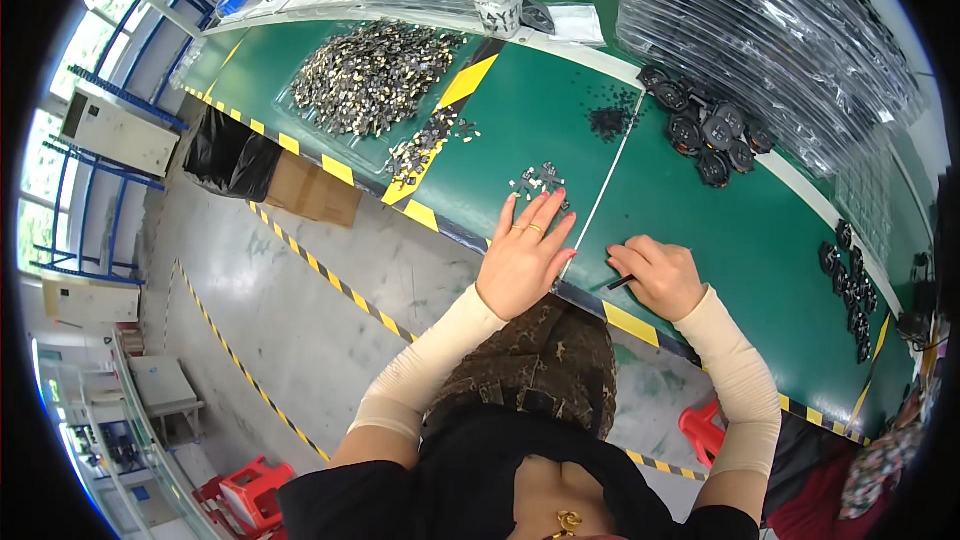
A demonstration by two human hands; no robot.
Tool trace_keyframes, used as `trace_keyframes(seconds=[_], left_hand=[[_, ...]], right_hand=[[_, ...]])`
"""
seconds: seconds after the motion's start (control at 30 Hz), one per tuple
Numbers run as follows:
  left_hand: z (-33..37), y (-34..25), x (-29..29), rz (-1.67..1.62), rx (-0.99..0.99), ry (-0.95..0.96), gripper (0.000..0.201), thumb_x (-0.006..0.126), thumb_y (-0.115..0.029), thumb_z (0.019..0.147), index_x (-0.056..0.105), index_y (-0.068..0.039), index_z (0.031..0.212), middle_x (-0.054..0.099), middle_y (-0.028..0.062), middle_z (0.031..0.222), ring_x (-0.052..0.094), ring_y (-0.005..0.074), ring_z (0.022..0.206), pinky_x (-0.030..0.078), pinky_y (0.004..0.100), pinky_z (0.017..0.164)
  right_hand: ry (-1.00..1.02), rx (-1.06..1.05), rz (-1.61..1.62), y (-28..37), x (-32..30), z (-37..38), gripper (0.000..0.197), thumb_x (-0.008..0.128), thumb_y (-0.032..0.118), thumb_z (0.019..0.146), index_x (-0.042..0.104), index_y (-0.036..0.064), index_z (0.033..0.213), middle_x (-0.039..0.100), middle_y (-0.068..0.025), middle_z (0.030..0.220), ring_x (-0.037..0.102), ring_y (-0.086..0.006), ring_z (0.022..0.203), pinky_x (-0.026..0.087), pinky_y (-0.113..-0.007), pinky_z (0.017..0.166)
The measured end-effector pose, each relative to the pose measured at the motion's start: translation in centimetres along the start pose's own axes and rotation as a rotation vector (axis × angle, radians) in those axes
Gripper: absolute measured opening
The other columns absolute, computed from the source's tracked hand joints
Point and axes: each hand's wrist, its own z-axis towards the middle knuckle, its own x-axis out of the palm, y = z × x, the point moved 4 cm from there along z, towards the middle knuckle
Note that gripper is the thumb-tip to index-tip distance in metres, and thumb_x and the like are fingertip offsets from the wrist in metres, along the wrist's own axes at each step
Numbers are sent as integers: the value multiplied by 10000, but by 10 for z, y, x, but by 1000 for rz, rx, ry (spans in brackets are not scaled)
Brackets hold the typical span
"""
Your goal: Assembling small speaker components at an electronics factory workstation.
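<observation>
My left hand (522,258) lies over the green table with its fingers stretched out and apart. Its fingertips reach the near side of a small pile of black and pale parts (538,180). To the right, my right hand (660,278) is closed around a short, thin black tool (620,282) that points toward the left hand; its exact kind is hidden by the fingers. A thin white strip (608,180) runs across the table between the two hands. Beyond it lies a scatter of tiny black pieces (610,122).
A large heap of small black and pale parts (372,78) fills a clear tray at the far left, with some spilled nearby (415,155). Round black units (712,130) cluster at the far right, before stacked clear plastic trays (760,30). More black parts (852,290) lie farther right.
</observation>
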Motion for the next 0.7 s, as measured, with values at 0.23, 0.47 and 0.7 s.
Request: trace_keyframes(seconds=[0.23, 0.47, 0.7], left_hand=[[0, 11, -14, -82, -39, -141, 359, 672, -51, 856, 644, -48, 1214, 555, 141, 1340, 509, 340, 1272, 318, 543, 1116], [15, 53, -40, 232, -143, -356, 265, 694, -43, 808, 699, -35, 1072, 609, 100, 1027, 563, 291, 975, 434, 437, 886], [46, 102, -45, 476, -220, -383, 227, 682, -122, 831, 719, -61, 1047, 578, 73, 873, 555, 256, 870, 408, 399, 817]], right_hand=[[-1, 12, 29, -2, -2, 1, 171, 747, 107, 806, 654, 74, 947, 551, -42, 825, 607, -195, 579, 476, -333, 496], [-11, 11, 45, -3, -1, 3, 155, 752, 105, 805, 661, 70, 926, 551, -43, 817, 607, -198, 584, 475, -335, 497], [-11, 23, 54, -1, -3, 2, 142, 746, 89, 810, 660, 64, 921, 551, -51, 806, 612, -209, 590, 474, -338, 498]])
